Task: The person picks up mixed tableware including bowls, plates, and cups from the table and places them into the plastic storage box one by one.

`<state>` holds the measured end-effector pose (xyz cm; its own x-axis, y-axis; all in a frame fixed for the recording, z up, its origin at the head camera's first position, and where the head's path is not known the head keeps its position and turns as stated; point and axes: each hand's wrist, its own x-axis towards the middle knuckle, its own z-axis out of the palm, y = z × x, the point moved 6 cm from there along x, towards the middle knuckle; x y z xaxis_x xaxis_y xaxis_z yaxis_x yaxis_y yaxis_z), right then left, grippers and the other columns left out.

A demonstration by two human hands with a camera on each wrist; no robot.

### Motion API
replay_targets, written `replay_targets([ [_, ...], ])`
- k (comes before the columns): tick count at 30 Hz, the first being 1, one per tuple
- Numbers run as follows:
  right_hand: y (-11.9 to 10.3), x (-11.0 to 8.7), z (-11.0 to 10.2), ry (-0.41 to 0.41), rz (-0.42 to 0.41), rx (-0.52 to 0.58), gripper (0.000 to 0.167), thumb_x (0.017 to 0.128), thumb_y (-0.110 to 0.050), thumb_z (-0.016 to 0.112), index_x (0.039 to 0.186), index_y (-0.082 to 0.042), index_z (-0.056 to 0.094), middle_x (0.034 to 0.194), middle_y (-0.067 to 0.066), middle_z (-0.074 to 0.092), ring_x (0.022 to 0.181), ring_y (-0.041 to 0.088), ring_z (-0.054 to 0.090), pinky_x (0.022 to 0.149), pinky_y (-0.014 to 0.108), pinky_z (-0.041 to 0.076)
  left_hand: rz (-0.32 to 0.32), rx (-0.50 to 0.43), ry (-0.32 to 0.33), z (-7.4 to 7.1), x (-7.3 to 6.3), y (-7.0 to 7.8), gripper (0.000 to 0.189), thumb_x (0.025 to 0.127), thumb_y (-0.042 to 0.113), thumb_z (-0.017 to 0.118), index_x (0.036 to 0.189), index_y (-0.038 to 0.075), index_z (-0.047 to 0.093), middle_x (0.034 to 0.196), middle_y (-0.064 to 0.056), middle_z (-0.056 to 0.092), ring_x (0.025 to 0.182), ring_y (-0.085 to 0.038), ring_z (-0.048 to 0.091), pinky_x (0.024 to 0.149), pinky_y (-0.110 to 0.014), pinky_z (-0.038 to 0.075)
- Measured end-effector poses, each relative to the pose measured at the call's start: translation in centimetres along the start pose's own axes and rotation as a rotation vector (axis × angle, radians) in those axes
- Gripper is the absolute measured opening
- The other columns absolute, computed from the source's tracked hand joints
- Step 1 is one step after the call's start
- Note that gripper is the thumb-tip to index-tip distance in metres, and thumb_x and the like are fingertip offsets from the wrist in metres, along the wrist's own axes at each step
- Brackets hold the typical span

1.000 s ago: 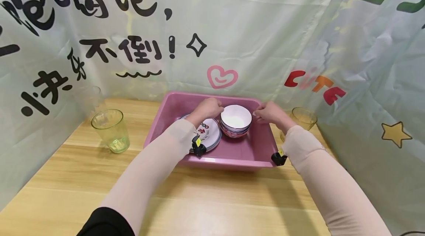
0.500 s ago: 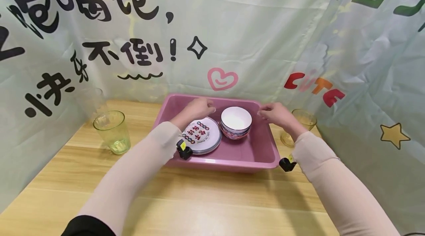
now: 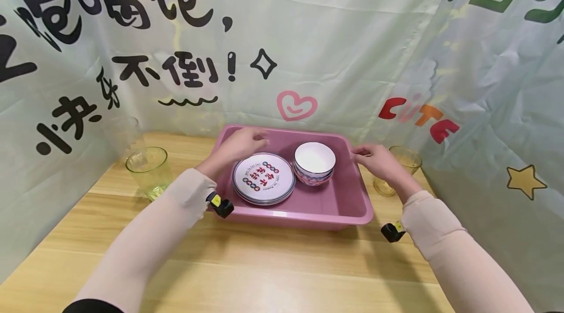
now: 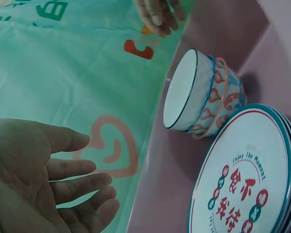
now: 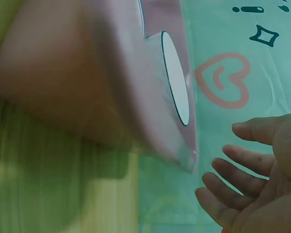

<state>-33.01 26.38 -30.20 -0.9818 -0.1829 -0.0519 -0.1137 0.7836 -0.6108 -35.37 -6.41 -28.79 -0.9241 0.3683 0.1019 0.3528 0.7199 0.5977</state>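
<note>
A pink plastic basin (image 3: 323, 205) stands on the table, with a stack of white plates (image 3: 263, 178) on its left side. Beside the plates sits a stack of bowls (image 3: 315, 158), the top one plain white inside and a lower one patterned red and blue. My left hand (image 3: 243, 142) hovers over the back left of the basin, above the plates; the left wrist view shows its fingers spread and nothing held. Near the basin's right rim is my right hand (image 3: 376, 158), its fingers loosely extended and holding nothing in the right wrist view.
A greenish glass (image 3: 149, 168) stands left of the basin, with a clear glass (image 3: 125, 139) behind it. To the right, a yellowish glass (image 3: 403, 161) is partly behind my right hand. A printed cloth (image 3: 343, 48) hangs close behind the basin.
Both hands have moved apart from beside the bowls: the left one leftward past the plates, the right one rightward to the basin's rim. The plates have come into full view.
</note>
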Motion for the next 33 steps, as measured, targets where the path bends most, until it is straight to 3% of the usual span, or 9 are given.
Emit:
replay_targets([
  [10,1.5,-1.4,1.2,0.029,-0.026,0.08,0.057,0.1,-0.029,0.057,0.144,0.002,0.041,0.14,0.027,0.047,0.127,0.046,0.044,0.1,0.058,0.043,-0.031,-0.109,0.024,-1.4,-2.7,-2.7,0.047,0.1,0.026,0.057,0.14,0.002,0.05,0.138,-0.017,0.053,0.126,-0.034,0.05,0.107,-0.048,0.039],
  [16,2.6,-1.9,2.8,0.003,-0.009,0.195,0.071,0.099,-0.027,0.058,0.152,0.003,0.021,0.144,0.032,0.039,0.129,0.047,0.043,0.099,0.054,0.045,-0.042,-0.112,0.059,-2.5,-5.1,-3.5,0.049,0.1,0.029,0.056,0.142,0.005,0.048,0.141,-0.017,0.051,0.124,-0.035,0.05,0.105,-0.052,0.04],
  [21,3.5,-2.1,4.0,-0.05,-0.003,0.387,0.081,0.102,-0.035,0.052,0.156,-0.002,0.002,0.147,0.031,0.035,0.129,0.04,0.045,0.103,0.051,0.042,-0.069,-0.137,0.096,-3.1,-6.7,-4.5,0.051,0.101,0.031,0.054,0.144,0.005,0.047,0.139,-0.017,0.052,0.121,-0.035,0.051,0.099,-0.051,0.046],
  [24,4.1,-2.5,4.5,-0.075,0.007,0.507,0.077,0.104,-0.04,0.045,0.156,-0.006,0.0,0.151,0.028,0.031,0.132,0.036,0.041,0.104,0.043,0.043,-0.077,-0.163,0.115,-3.2,-7.5,-5.0,0.052,0.101,0.033,0.054,0.145,0.005,0.046,0.139,-0.017,0.052,0.12,-0.035,0.052,0.098,-0.05,0.047],
  [29,4.6,-2.8,5.4,-0.099,0.015,0.644,0.067,0.106,-0.037,0.039,0.157,-0.012,0.003,0.156,0.025,0.023,0.137,0.033,0.033,0.093,0.022,0.046,-0.1,-0.153,0.175,-3.7,-9.1,-6.2,0.055,0.101,0.039,0.053,0.146,0.01,0.045,0.14,-0.018,0.052,0.12,-0.037,0.053,0.097,-0.055,0.046],
  [33,4.8,-3.0,5.9,-0.093,0.019,0.696,0.064,0.107,-0.032,0.038,0.158,-0.015,0.003,0.155,0.025,0.025,0.136,0.033,0.034,0.09,0.018,0.046,-0.083,-0.127,0.242,-4.2,-10.4,-6.8,0.053,0.101,0.037,0.053,0.146,0.01,0.044,0.138,-0.021,0.052,0.115,-0.04,0.057,0.094,-0.056,0.048],
])
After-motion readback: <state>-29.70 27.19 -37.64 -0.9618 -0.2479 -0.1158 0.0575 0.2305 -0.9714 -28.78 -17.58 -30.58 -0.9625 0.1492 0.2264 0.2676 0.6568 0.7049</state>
